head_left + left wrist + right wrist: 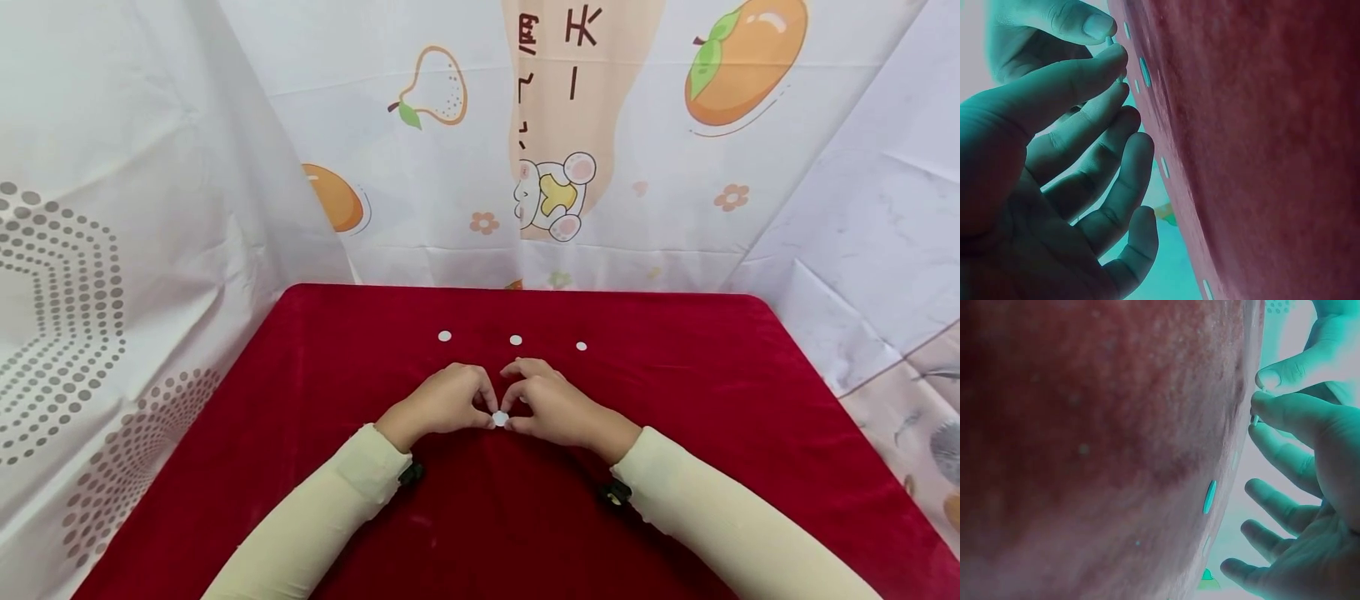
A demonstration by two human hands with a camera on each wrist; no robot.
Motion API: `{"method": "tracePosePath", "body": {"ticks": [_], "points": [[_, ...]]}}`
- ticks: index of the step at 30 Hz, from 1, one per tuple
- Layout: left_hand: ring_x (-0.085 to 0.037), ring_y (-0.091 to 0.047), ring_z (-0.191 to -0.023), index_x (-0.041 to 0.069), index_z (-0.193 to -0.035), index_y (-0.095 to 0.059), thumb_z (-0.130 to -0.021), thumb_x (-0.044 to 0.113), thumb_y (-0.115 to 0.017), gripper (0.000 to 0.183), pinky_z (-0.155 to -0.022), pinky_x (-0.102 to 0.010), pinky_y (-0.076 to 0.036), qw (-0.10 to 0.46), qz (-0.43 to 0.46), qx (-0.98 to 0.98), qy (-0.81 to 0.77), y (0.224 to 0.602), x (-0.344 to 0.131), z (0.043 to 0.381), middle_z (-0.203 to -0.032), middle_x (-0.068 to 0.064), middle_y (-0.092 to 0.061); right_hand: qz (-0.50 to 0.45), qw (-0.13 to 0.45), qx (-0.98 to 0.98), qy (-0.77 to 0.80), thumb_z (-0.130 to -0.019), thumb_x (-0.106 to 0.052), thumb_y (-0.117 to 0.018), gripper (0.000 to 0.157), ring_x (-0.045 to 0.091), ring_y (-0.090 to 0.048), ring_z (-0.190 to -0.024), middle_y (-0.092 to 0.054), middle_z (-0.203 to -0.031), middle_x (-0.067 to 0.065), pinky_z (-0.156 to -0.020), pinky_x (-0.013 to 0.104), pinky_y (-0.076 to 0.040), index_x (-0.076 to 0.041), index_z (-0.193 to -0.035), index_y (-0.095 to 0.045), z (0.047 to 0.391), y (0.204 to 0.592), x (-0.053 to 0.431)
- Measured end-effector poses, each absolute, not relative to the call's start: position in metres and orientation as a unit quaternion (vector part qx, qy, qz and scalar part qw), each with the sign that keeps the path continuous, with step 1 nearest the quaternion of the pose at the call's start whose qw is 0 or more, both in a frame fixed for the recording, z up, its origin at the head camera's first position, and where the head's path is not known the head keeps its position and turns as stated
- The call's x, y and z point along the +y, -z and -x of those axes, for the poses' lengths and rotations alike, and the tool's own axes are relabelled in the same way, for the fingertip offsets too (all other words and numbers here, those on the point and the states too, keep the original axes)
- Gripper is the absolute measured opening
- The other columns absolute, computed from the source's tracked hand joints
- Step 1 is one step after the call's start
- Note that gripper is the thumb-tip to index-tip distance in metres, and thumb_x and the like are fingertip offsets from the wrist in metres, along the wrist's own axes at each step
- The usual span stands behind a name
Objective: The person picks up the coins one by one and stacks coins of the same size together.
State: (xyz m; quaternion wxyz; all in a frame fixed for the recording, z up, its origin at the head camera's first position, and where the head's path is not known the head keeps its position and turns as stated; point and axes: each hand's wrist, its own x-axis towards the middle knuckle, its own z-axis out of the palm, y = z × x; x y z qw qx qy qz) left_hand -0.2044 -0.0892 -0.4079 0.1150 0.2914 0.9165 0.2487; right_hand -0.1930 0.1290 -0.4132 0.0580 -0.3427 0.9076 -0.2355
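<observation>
At the left, a white fabric curtain with rows of grey-brown dots (67, 275) hangs beside the worktop covered in deep red plush cloth (300, 350). From the near left, a cream long sleeve (315, 508) with a small black device (410, 474) at its cuff leads to the left hand (456, 400). Its thumb and index finger are nearly closed, pinching the left rim of a small, thin white disc (500, 419); its other fingers are loosely bent. Beyond this hand, a flat round white disc (445, 336) lies toward the worktop's far edge.

The pinched disc is between the two hands' fingertips, around the middle of the worktop. Beyond it, a second round white disc (516, 340) lies near the far edge. Above that edge, the fruit-printed white curtain (465, 167) carries dark brown sideways writing (582, 27) on a peach band: 天 and 一 seem readable; the left column is cut off at a seam.

The right hand (557, 406) pinches the disc's right rim between thumb and index finger, its remaining fingers spread apart. Farther right, a third round white disc (581, 346) lies toward the far edge.
</observation>
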Motion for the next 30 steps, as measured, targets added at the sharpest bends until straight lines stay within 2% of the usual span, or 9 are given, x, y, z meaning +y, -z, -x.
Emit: {"method": "tracePosePath", "body": {"ticks": [14,22,30], "points": [[-0.008,-0.062,-0.087,0.024,-0.084,-0.080,-0.082,0.022,-0.089,0.009,-0.077,-0.025,-0.052,0.118,-0.308,0.915,-0.232,0.407,-0.077,0.194,-0.095,0.013,-0.067,0.356,0.040,0.904,0.232,-0.087,-0.020,-0.084,0.008,0.044,-0.036,-0.148,-0.058,-0.142,0.014,-0.115,0.060,-0.039,-0.020,-0.094,-0.079,0.180,0.413,0.142],[-0.005,-0.060,-0.085,0.025,-0.087,-0.080,-0.083,0.023,-0.088,0.009,-0.077,-0.024,-0.051,0.122,-0.321,0.916,-0.209,0.409,-0.067,0.189,-0.095,0.014,-0.066,0.342,0.047,0.908,0.238,-0.086,-0.019,-0.084,0.008,0.042,-0.035,-0.149,-0.057,-0.142,0.013,-0.114,0.063,-0.038,-0.021,-0.092,-0.079,0.170,0.416,0.151],[-0.004,-0.056,-0.084,0.027,-0.087,-0.080,-0.084,0.026,-0.087,0.008,-0.075,-0.025,-0.050,0.126,-0.319,0.920,-0.190,0.415,-0.060,0.185,-0.096,0.016,-0.064,0.351,0.037,0.905,0.236,-0.085,-0.018,-0.084,0.009,0.034,-0.043,-0.141,-0.058,-0.140,0.010,-0.112,0.054,-0.043,-0.020,-0.091,-0.078,0.165,0.422,0.157]]}}
